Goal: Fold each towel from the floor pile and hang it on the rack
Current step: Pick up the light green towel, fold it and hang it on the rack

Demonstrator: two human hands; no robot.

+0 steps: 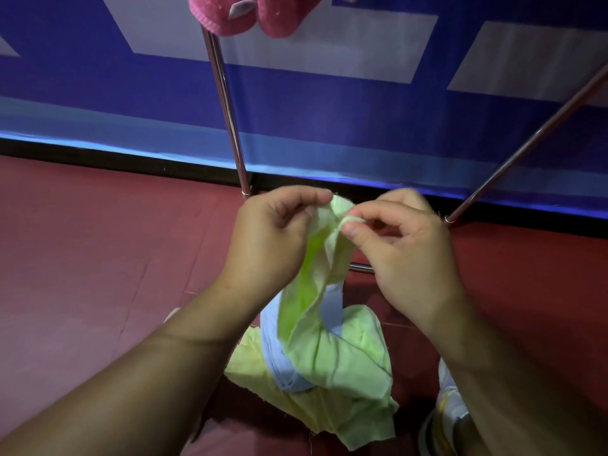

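Left hand fingers: the left hand (273,238) curls thumb and fingers (306,200) onto the top edge of the green towel (329,343), pinching it from the left
Right hand fingers: the right hand (404,245) pinches the same top edge between thumb and forefinger, just beside the left hand; the other fingers are loosely curled
Green towel: held up between both hands, bunched and twisted; its lower part hangs down onto the floor pile
Floor pile: a light blue towel (283,366) wraps around the green one; a pale yellow towel (253,360) lies under them on the red floor (98,258), close in front of the person
Rack: two chrome legs (227,103) slant up from the floor near the wall edge; a low crossbar (362,268) shows behind the right hand
On the rack: a pink towel (250,14) hangs at the top
Backdrop: a blue and grey banner (329,93) along the far edge of the floor
Shoe: a pale shoe (450,403) at the lower right
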